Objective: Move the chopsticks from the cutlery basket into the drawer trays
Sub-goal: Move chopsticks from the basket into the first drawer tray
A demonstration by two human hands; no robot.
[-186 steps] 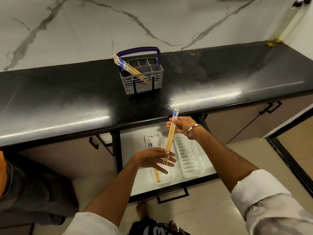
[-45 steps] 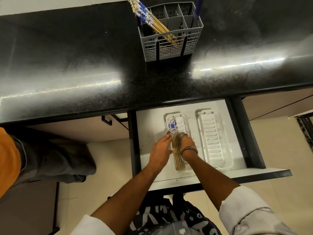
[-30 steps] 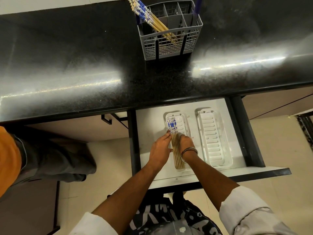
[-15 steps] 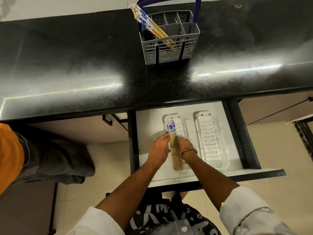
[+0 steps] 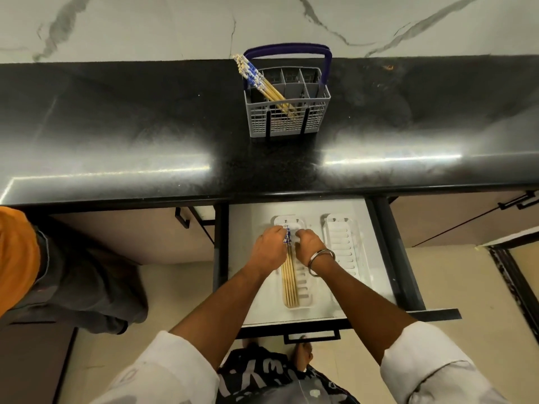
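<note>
Crowding the left edge of view, a second person in an orange top (image 5: 16, 258) and grey trousers is standing beside the cabinets, well apart from the open drawer (image 5: 250, 275). A black worktop (image 5: 131, 135) is running across above the drawer, backed by a marble wall (image 5: 145, 24). On it the grey cutlery basket (image 5: 287, 112) with a blue handle is sitting upright; a bundle of chopsticks (image 5: 262, 83) is leaning out of its front left compartment, blue-patterned ends tilting up and left. Two white trays are lying side by side in the drawer. The left tray (image 5: 303, 293) is holding a flat row of chopsticks (image 5: 289, 281), patterned ends pointing toward the worktop. The right tray (image 5: 341, 246) is showing only its ribbed floor. The left hand (image 5: 269, 249) and right hand (image 5: 310, 243) are flanking the patterned ends, fingers curled; each grip seems to be pinching those ends, though the fingertips are hidden. A metal bangle (image 5: 320, 260) is circling the right wrist.
</note>
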